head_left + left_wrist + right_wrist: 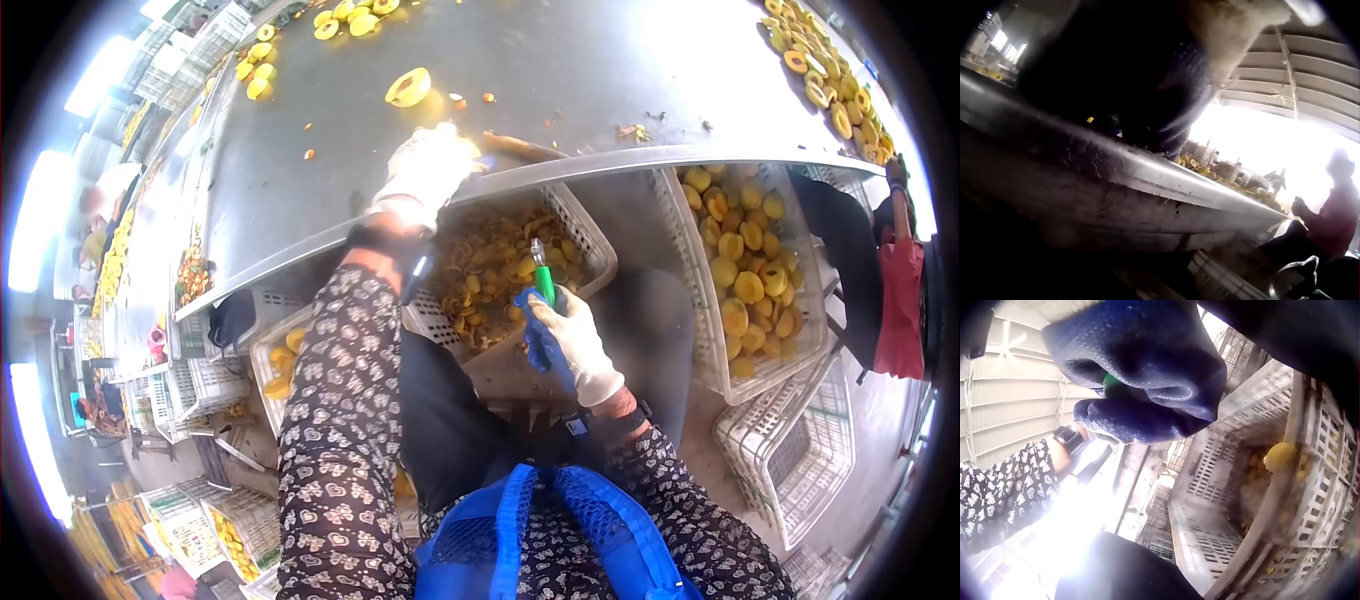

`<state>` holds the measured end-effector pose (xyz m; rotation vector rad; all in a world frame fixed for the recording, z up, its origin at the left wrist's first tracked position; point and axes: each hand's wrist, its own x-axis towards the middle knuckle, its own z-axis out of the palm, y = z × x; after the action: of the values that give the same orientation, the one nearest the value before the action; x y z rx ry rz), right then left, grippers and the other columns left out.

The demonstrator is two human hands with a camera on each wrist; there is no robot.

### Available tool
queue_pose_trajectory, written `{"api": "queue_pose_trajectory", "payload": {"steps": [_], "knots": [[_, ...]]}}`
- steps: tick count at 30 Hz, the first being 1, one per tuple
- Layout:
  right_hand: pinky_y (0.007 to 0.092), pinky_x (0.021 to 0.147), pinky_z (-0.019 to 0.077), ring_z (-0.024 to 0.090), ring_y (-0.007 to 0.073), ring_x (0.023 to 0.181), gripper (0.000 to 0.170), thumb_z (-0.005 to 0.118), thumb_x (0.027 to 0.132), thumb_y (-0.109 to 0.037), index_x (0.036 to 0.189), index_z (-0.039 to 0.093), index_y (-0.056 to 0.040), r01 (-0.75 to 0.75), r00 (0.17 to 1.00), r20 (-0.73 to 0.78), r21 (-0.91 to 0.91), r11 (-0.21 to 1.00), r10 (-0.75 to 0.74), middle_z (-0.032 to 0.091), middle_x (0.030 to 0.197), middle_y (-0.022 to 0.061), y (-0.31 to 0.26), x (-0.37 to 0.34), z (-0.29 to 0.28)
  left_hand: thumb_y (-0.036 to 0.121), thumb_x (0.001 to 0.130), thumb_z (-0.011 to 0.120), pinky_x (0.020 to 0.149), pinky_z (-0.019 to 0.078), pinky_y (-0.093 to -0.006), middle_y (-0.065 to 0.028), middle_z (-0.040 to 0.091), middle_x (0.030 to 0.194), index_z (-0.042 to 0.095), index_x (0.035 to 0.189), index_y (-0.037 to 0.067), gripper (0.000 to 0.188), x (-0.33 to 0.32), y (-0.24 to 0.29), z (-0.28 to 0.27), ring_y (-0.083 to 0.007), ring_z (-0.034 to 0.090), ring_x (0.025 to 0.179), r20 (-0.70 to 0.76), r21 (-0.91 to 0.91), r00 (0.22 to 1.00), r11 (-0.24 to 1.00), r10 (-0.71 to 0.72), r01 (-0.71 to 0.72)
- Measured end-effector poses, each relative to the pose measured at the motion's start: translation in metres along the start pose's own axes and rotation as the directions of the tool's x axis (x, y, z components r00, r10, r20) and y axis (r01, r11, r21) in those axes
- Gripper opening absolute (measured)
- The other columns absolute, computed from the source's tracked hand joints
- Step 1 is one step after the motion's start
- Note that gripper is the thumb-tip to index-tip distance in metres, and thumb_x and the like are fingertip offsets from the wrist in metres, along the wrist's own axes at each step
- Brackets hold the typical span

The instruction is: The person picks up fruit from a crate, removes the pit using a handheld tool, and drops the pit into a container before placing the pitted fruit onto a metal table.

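My right hand (577,343), in a white and blue glove, grips the green handle of a tool (543,282) with a short metal tip pointing up, over a crate of fruit scraps (480,250). In the right wrist view, blue fingers (1141,419) curl round the handle. My left hand (425,170), also gloved, is over the metal table's (300,200) near edge, below a halved yellow fruit (408,88). It is blurred, and its fingers are mostly hidden; I cannot tell whether they hold anything. A yellow fruit piece (1280,456) overlaps the crate rim in the right wrist view.
A white crate of halved fruit (755,280) stands at my right, with another crate (790,450) below it. More halves lie at the table's far right (830,80). A wooden-looking stick (522,147) lies by the table edge. Another person (1335,212) sits farther along.
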<state>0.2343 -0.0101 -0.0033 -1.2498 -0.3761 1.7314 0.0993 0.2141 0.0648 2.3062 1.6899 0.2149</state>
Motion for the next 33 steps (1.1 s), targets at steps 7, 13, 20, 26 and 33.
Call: {"api": "queue_pose_trajectory", "payload": {"steps": [7, 13, 20, 26, 33], "knots": [[0.0234, 0.054, 0.0441, 0.051, 0.0044, 0.061, 0.022, 0.067, 0.094, -0.023, 0.097, 0.056, -0.0038, 0.128, 0.982, -0.118, -0.175, 0.976, -0.15, 0.056, 0.071, -0.0022, 0.001, -0.004, -0.014, 0.026, 0.087, 0.074, 0.088, 0.0556, -0.0381, -0.0144, 0.067, 0.108, 0.056, 0.124, -0.003, 0.05, -0.017, -0.033, -0.013, -0.028, 0.067, 0.105, -0.09, -0.632, 0.984, 0.772, -0.153, 0.062], [0.0259, 0.045, 0.0428, 0.049, 0.0083, 0.051, 0.02, 0.064, 0.096, -0.023, 0.101, 0.054, -0.0075, 0.044, 0.999, 0.009, -0.025, 0.999, -0.044, 0.053, 0.066, 0.0002, -0.016, -0.018, 0.002, 0.039, 0.1, 0.052, 0.107, 0.042, -0.0593, -0.0297, 0.033, 0.151, 0.031, 0.147, -0.005, 0.068, -0.145, -0.03, -0.02, -0.0443, 0.033, 0.14, 0.048, -0.883, 0.999, -0.466, 0.02, 0.052], [0.0253, 0.05, 0.0449, 0.052, 0.008, 0.058, 0.026, 0.067, 0.094, -0.027, 0.103, 0.057, -0.0044, 0.189, 0.98, 0.105, -0.267, 0.945, -0.167, 0.057, 0.073, 0.0, -0.019, -0.045, 0.031, 0.044, 0.098, 0.052, 0.109, 0.0418, -0.0509, -0.0235, 0.046, 0.143, 0.035, 0.145, -0.003, 0.068, -0.202, -0.019, 0.02, -0.0376, 0.048, 0.131, 0.177, -0.704, 0.983, -0.692, 0.04, 0.156], [0.0288, 0.053, 0.0486, 0.057, 0.0129, 0.055, 0.031, 0.07, 0.091, -0.027, 0.103, 0.059, -0.0004, 0.181, 0.979, 0.155, -0.378, 0.908, -0.13, 0.063, 0.075, 0.008, -0.006, -0.047, 0.054, 0.024, 0.101, 0.051, 0.101, 0.0477, -0.037, -0.0225, 0.052, 0.137, 0.043, 0.137, -0.005, 0.047, -0.219, -0.016, 0.049, -0.0274, 0.057, 0.119, -0.171, -0.976, 0.981, 0.151, -0.09, -0.156], [0.0403, 0.072, 0.0528, 0.069, 0.0366, 0.082, 0.03, 0.071, 0.086, -0.018, 0.104, 0.058, 0.0024, 0.372, 0.913, 0.179, -0.733, 0.57, -0.366, 0.068, 0.088, 0.023, -0.003, -0.033, 0.045, 0.017, 0.094, 0.065, 0.094, 0.0475, -0.0279, -0.0099, 0.065, 0.118, 0.058, 0.129, -0.001, 0.039, -0.221, -0.011, 0.04, -0.0162, 0.061, 0.108, 0.062, -0.993, 0.992, 0.09, -0.112, 0.073]]}}
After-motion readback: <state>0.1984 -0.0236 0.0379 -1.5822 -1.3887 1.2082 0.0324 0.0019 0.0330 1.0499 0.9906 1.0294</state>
